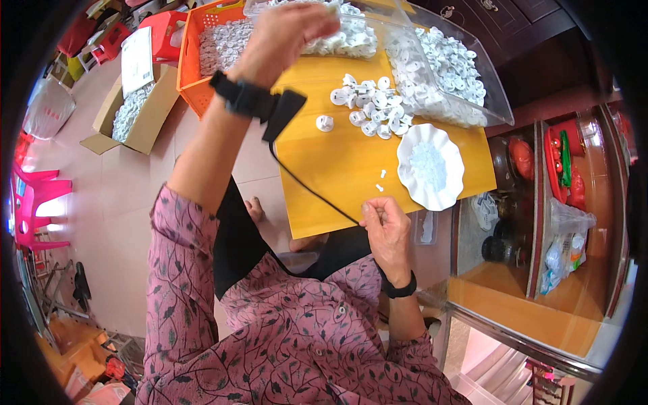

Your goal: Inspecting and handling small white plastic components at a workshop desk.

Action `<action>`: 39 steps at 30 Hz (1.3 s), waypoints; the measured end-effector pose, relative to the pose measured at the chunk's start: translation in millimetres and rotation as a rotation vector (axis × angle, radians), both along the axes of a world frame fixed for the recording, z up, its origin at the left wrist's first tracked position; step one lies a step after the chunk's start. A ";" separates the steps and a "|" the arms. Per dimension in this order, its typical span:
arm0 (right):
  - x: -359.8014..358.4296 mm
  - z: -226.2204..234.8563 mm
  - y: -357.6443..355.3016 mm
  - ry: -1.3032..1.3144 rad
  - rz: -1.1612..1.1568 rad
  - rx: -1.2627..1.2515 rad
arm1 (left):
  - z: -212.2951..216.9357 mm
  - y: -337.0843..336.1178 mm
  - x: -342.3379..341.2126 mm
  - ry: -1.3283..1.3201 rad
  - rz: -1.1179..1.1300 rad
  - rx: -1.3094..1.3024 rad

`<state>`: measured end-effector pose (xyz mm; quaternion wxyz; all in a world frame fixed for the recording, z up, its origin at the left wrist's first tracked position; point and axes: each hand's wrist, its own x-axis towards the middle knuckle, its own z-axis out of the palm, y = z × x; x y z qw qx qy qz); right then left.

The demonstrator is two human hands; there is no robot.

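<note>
My left hand [294, 35] is raised at the top of the view, over the near side of a clear plastic box of white round plastic parts [351, 39]. Its fingers are blurred, so what they hold, if anything, does not show. At the table's near edge, my right hand [387, 229] is closed in a pinch, thumb against forefinger; anything between them is hidden. Just beyond it lie two tiny white pieces [381, 183]. A white wavy-rimmed plate [451, 194] holds many small clear pieces. Beyond the plate, several white round parts [378, 108] lie heaped, with a single one [325, 123] apart.
The yellow table [317, 196] also bears a large clear bin [496, 101] of white parts. To its left stand an orange crate [196, 91] and an open cardboard box [158, 101], both holding parts. Open shelves [538, 223] stand at the right. A thin black cable [314, 193] hangs from my left wrist.
</note>
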<state>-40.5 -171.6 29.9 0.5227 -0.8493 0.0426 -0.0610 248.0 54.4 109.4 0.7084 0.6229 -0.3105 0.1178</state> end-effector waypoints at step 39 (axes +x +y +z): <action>-14.9 16.5 -26.5 -0.185 0.175 -0.847 | -75.1 -18.2 -154.5 0.744 -0.376 0.148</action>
